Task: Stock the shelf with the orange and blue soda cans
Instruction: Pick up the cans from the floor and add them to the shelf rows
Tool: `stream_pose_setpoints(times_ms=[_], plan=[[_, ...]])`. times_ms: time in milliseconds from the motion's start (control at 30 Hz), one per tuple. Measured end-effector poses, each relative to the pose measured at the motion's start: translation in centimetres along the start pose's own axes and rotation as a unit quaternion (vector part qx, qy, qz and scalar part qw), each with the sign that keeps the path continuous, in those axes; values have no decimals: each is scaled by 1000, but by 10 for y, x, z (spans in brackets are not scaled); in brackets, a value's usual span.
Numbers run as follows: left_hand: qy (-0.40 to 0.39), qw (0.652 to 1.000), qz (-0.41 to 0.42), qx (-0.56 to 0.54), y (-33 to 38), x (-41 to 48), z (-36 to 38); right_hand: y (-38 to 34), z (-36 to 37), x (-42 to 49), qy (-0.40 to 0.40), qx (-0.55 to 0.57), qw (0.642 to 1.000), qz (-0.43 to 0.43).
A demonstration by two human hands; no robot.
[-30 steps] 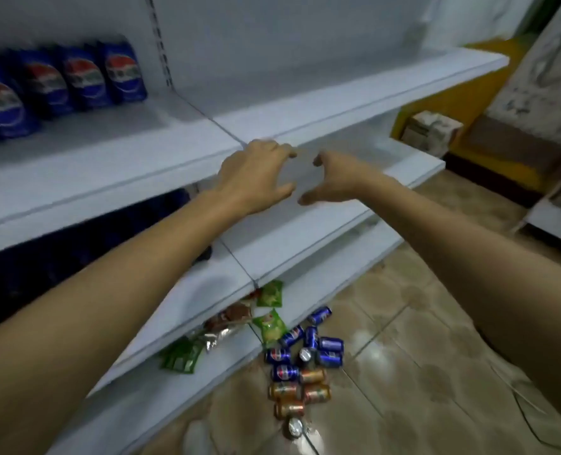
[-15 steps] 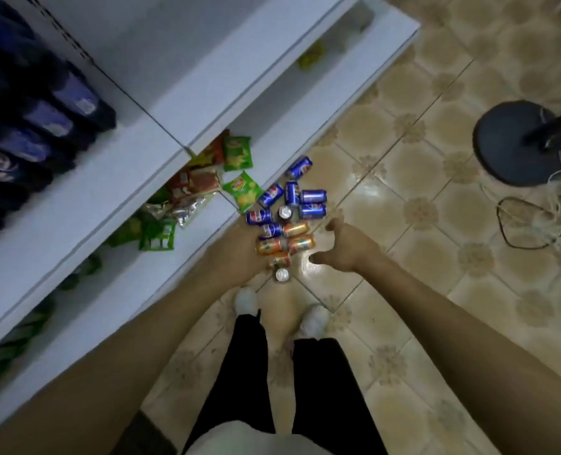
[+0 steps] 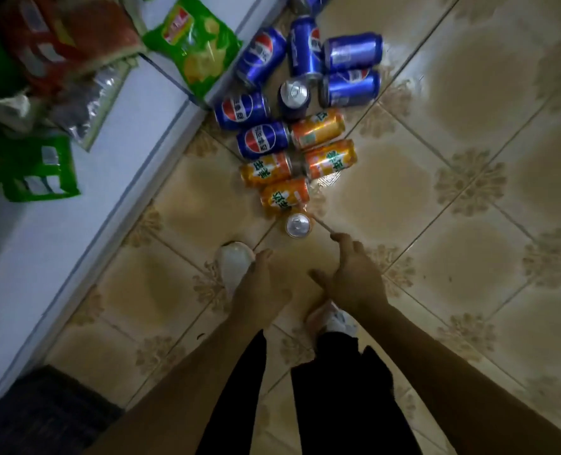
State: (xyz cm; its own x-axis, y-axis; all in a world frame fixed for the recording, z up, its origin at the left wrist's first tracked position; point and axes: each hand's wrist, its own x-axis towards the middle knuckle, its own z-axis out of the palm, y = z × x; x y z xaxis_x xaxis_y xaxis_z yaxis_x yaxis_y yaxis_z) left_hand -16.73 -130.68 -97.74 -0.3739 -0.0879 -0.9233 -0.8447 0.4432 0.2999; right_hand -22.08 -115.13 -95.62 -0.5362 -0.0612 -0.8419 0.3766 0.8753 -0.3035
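Hovering near upright can (image 3: 298,224), left hand (image 3: 260,287) and right hand (image 3: 354,277) loose-fingered, apparently empty; topmost can (image 3: 315,0) cropped.

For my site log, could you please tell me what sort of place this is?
Most likely a small grocery shop aisle: a white retail shelf holds snack bags, and blue soda cans and orange soda cans lie on the tiled floor beside it.

You can make out the Pepsi globe on the blue cans (image 3: 262,140). The orange cans (image 3: 330,159) carry green Chinese characters. The green chip bag (image 3: 195,37) shows a red banner logo, too blurred to read.
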Motion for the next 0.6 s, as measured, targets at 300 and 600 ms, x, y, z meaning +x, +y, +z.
stream_pose_setpoints(times_ms=[300, 600], plan=[[167, 908, -113, -366, -24, 181, 11, 7, 62, 175, 104, 304, 943, 93], [42, 841, -143, -521, 9, 217, -7, -10, 55, 224, 3, 518, 838, 172]])
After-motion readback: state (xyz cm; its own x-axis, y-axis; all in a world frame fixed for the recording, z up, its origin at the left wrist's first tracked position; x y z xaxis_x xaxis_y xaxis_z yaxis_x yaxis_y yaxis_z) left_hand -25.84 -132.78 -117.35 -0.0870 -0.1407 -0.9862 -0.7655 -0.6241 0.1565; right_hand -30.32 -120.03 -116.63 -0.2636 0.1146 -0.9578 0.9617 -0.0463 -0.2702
